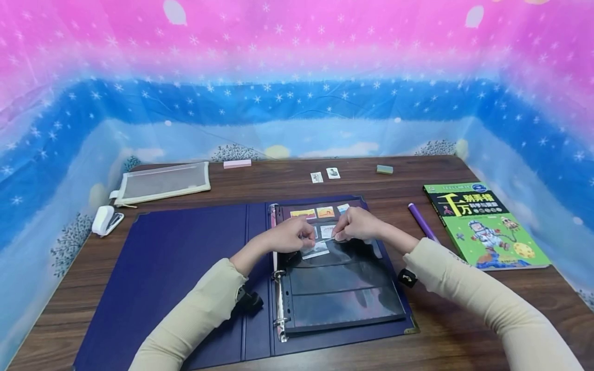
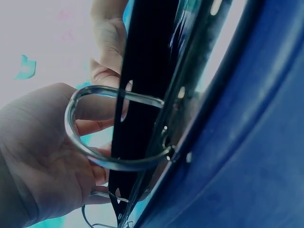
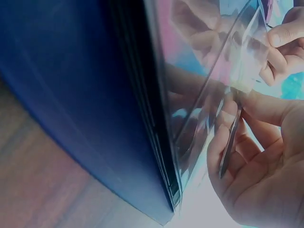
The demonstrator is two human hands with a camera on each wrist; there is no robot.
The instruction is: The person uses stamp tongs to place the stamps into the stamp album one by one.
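Note:
A dark blue ring-binder stamp album (image 1: pixel 185 257) lies spread on the table, with a black page of clear pockets (image 1: pixel 343 278) on its right side. My left hand (image 1: pixel 290 236) pinches the clear film (image 3: pixel 247 42) of a pocket between thumb and fingers. In my right hand (image 1: pixel 357 225) is a slim dark metal tool (image 3: pixel 230 142) that looks like tweezers, its tip beside the pocket opening. A pale stamp (image 1: pixel 315 251) sits at that pocket, below both hands. Colourful stamps (image 1: pixel 326 212) fill the top row; the row beneath is partly hidden by the hands.
Two loose stamps (image 1: pixel 333 173) lie behind the album, near a small green block (image 1: pixel 384 169) and a pink block (image 1: pixel 237 164). At left are a zip pouch (image 1: pixel 162 184) and a white stapler (image 1: pixel 108 220). A purple marker (image 1: pixel 422 222) and green book (image 1: pixel 492 232) lie at right.

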